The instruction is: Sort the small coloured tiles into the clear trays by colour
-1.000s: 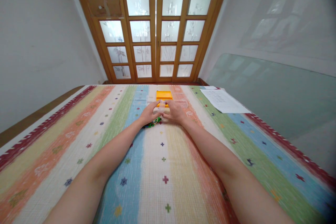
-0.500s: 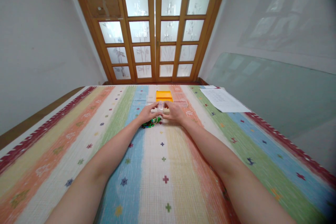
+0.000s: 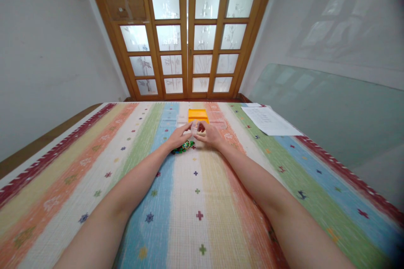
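Note:
Between my two hands is a small clear plastic box (image 3: 195, 127). My left hand (image 3: 179, 136) grips its left side with thumb and fingers. My right hand (image 3: 210, 134) has its fingers bent round the right side. Just behind the hands lies an open yellow case (image 3: 198, 114), its near part hidden by my fingers. A pile of small green and dark pieces (image 3: 184, 147) rests on the cloth below my left hand, partly covered by it. Whether anything is inside the clear box is too small to tell.
Clear plastic trays stand on both sides of the yellow case, the left tray (image 3: 169, 122) and the right tray (image 3: 218, 123). White printed paper sheets (image 3: 268, 120) lie at the far right. A striped cloth (image 3: 186, 201) covers the table. Wooden glass-paned doors (image 3: 189, 21) stand beyond.
The clear box has tilted between my hands, and more of its open-looking face shows. My fingers have shifted slightly around it. The rest of the table looks the same.

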`<state>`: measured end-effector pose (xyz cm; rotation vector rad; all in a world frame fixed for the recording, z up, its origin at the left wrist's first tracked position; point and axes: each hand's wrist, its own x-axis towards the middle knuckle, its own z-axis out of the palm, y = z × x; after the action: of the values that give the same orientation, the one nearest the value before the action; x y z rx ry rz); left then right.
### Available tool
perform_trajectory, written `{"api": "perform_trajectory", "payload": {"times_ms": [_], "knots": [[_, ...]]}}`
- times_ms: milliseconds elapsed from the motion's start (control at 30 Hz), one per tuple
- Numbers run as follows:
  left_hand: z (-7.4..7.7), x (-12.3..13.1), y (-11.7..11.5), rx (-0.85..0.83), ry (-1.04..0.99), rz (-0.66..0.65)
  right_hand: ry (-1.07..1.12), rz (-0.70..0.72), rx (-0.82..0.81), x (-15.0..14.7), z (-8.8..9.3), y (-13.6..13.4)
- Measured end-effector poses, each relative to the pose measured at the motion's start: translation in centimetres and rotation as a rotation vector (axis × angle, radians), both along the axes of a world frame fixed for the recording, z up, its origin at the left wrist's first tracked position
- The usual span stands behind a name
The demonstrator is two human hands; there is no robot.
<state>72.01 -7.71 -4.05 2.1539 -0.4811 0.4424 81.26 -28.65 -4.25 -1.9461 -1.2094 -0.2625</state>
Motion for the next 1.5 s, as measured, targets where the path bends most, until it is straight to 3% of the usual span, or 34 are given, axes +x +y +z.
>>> {"api": "perform_trajectory", "payload": {"times_ms": [633, 867, 1033, 1500], "knots": [[0.8, -1.2, -1.5, 0.395, -0.089, 0.245, 0.107, -0.023, 0.054, 0.0, 0.1, -0.1], [1.1, -1.5, -1.8, 0.362, -0.092, 0.278, 0.108, -0.018, 0.071, -0.1, 0.1, -0.1], [1.3, -1.7, -2.1, 0.366, -0.083, 0.299, 0.048, -0.092, 0.04, -0.3, 0.4, -0.2], [0.2, -1.1, -2.3, 0.298, -0.07, 0.366, -0.118, -0.264, -0.004, -1.0, 0.5, 0.2]]}}
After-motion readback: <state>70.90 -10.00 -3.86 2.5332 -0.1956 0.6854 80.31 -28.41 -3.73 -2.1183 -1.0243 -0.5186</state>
